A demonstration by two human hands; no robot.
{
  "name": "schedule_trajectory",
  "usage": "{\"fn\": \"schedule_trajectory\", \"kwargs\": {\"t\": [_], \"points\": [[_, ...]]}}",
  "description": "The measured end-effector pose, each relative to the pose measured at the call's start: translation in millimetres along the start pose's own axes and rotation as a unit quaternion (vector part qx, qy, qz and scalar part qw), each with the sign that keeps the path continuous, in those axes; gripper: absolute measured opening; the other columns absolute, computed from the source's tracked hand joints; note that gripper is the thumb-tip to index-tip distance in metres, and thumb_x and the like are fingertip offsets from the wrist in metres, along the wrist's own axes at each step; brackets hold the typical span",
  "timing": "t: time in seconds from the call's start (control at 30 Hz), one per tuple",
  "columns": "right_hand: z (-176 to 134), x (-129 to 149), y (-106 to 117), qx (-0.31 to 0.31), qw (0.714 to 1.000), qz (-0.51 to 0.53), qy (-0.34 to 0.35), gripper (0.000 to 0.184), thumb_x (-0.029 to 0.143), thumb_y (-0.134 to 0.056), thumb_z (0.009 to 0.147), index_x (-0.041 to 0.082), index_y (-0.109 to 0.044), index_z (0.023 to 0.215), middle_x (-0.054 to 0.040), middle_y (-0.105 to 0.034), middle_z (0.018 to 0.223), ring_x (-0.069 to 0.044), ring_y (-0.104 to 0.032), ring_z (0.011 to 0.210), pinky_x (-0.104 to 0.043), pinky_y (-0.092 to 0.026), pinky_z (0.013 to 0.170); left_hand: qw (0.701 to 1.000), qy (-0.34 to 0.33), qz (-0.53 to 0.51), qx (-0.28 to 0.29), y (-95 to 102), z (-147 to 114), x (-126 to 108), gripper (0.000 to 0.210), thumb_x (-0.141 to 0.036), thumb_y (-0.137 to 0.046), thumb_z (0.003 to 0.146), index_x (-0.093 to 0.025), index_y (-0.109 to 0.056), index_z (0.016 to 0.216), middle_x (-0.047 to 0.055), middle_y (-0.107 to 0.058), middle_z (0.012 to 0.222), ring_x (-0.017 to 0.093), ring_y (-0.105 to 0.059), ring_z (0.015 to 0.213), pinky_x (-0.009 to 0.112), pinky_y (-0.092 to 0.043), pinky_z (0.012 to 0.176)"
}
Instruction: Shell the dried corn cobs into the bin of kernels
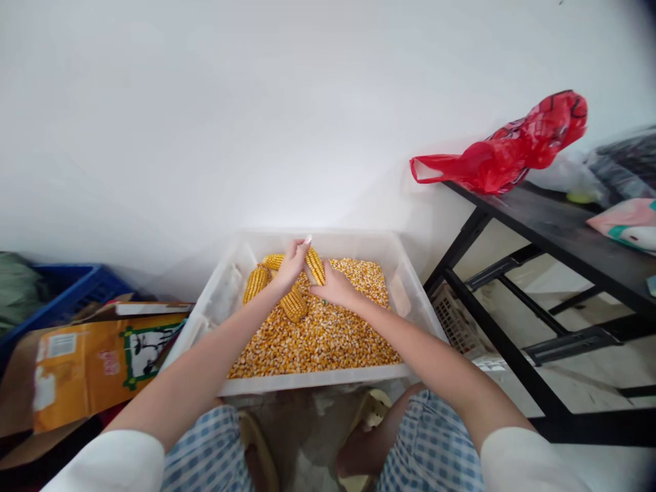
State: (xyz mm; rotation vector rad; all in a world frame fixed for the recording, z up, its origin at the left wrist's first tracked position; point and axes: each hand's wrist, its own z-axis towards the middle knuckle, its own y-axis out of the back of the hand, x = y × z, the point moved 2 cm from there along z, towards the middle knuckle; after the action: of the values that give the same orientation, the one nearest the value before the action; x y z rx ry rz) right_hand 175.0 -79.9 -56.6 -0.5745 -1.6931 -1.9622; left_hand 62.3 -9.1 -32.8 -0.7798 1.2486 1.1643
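Note:
Between my two hands is a yellow corn cob (315,266), tilted above the loose kernels. My left hand (294,263) is closed at its upper left side, and my right hand (335,283) wraps its lower right end. Below lie whole cobs: one corn cob (294,305) under my left wrist, another corn cob (255,283) at the left, and a partly hidden corn cob (273,261) behind my left hand. Loose corn kernels (318,342) cover the floor of a translucent white plastic bin (318,383).
Right of the bin stands a black-framed table (558,236) with a red plastic bag (512,150) on it. A slatted basket (456,321) sits beneath. At the left are an orange cardboard box (97,362) and a blue crate (76,283). A white wall rises behind.

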Motion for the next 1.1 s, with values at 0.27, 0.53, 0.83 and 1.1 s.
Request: {"fn": "schedule_trajectory", "kwargs": {"t": [0.27, 0.53, 0.83, 1.1], "points": [[3.4, -4.4, 9.6, 0.007, 0.999, -0.043, 0.005, 0.049, 0.040, -0.059, 0.066, 0.019, -0.042, 0.108, -0.0072, -0.062, 0.089, -0.024, -0.059, 0.079, -0.030, -0.041, 0.062, 0.986, -0.059, 0.147, 0.054, 4.1, 2.2, -3.2, 0.040, -0.054, -0.039, 0.080, -0.019, -0.053, 0.094, -0.003, -0.045, 0.063, 0.013, -0.046, 0.060, 0.024, -0.036, 0.057], [5.2, -9.1, -0.8, 0.043, 0.991, 0.129, 0.013, 0.051, 0.038, -0.060, 0.065, 0.022, -0.041, 0.109, -0.0020, -0.057, 0.088, -0.018, -0.056, 0.069, -0.030, -0.045, 0.060, 0.980, -0.121, 0.155, 0.015, 4.0, 1.7, -2.5, 0.034, -0.050, -0.035, 0.084, -0.019, -0.047, 0.091, -0.003, -0.041, 0.068, 0.013, -0.044, 0.066, 0.025, -0.036, 0.064], [4.1, -10.1, -7.6, 0.104, 0.933, 0.345, -0.023, 0.048, 0.030, -0.063, 0.061, 0.019, -0.043, 0.104, -0.0016, -0.053, 0.087, -0.017, -0.052, 0.077, -0.030, -0.048, 0.063, 0.979, -0.126, 0.136, 0.089, 3.0, -4.3, -5.4, 0.041, -0.048, -0.028, 0.086, -0.018, -0.047, 0.107, 0.002, -0.050, 0.084, 0.015, -0.049, 0.079, 0.026, -0.040, 0.074], [11.9, -13.7, 13.3, 0.061, 0.980, 0.189, 0.017, 0.052, 0.028, -0.063, 0.059, 0.018, -0.046, 0.107, -0.0046, -0.055, 0.097, -0.021, -0.054, 0.086, -0.037, -0.046, 0.076, 0.994, 0.002, -0.003, 0.107, 2.8, -4.4, -13.6, 0.050, -0.053, -0.037, 0.080, -0.023, -0.048, 0.117, 0.003, -0.054, 0.087, 0.016, -0.053, 0.075, 0.026, -0.044, 0.064]]}}
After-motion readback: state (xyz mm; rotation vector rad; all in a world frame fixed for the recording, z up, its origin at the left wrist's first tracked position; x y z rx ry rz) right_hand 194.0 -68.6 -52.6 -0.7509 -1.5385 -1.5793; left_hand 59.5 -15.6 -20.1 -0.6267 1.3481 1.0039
